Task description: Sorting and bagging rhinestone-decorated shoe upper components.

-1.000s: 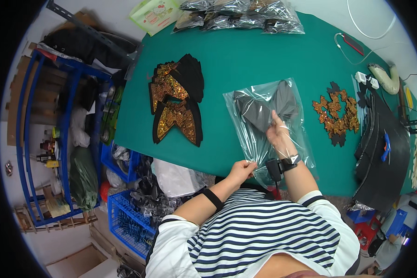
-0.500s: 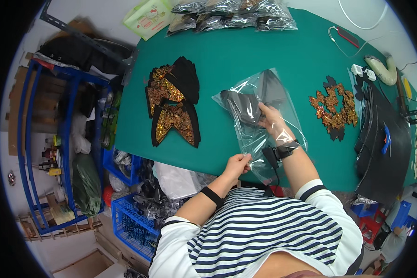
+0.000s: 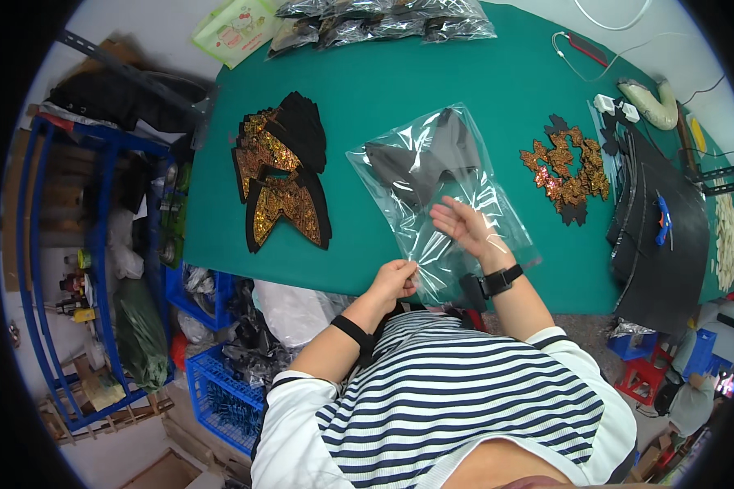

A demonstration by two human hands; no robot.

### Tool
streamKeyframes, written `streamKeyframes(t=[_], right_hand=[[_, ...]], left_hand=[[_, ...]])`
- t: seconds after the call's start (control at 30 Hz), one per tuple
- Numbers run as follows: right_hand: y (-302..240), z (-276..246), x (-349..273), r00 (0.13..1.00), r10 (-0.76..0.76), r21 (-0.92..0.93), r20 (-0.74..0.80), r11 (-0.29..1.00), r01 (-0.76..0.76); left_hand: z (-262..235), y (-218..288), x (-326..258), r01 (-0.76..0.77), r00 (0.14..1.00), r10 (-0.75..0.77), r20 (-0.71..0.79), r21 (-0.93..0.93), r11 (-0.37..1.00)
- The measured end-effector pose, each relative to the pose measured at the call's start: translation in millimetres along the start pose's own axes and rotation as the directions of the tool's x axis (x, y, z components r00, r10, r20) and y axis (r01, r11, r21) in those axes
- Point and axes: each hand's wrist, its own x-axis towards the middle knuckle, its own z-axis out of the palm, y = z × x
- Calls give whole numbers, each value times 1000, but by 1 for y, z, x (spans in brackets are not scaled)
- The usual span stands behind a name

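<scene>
Plastic bag [image 3: 421, 231] holds a dark piece [image 3: 414, 169]. Left hand [image 3: 392, 281] pinches its near edge; right hand [image 3: 468, 230] overlaps it, fingers outstretched.

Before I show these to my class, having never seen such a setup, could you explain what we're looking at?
There is no machine: these are a person's own bare hands, seen by a wide camera worn on the head and looking down, so straight edges bend.

On the green table, the left hand pinches the edge of a clear bag. The right hand, fingers spread, seems to be inside it, just below a dark winged piece.

To the left lies a pile of gold-and-black shapes; to the right, smaller glittery pieces and dark sheets. Filled bags sit at the far edge.
</scene>
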Motion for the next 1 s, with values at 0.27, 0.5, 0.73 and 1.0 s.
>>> streamKeyframes(t=[0.27,0.5,0.73,1.0], right_hand=[[18,-34,-88,999,49,-253,-18,966,-52],[27,-62,-166,953,106,-599,-285,756,-263],[-8,37,-182,946,65,-812,-317,496,-307],[-29,206,-117,999,-1,-933,-39,359,-36]], left_hand=[[-8,-2,1,-23,999,14,45,215,976],[-51,4,-3,-79,996,61,59,385,920],[-132,20,-10,-383,908,416,45,489,783],[-206,100,-38,-470,882,455,-122,-172,866]])
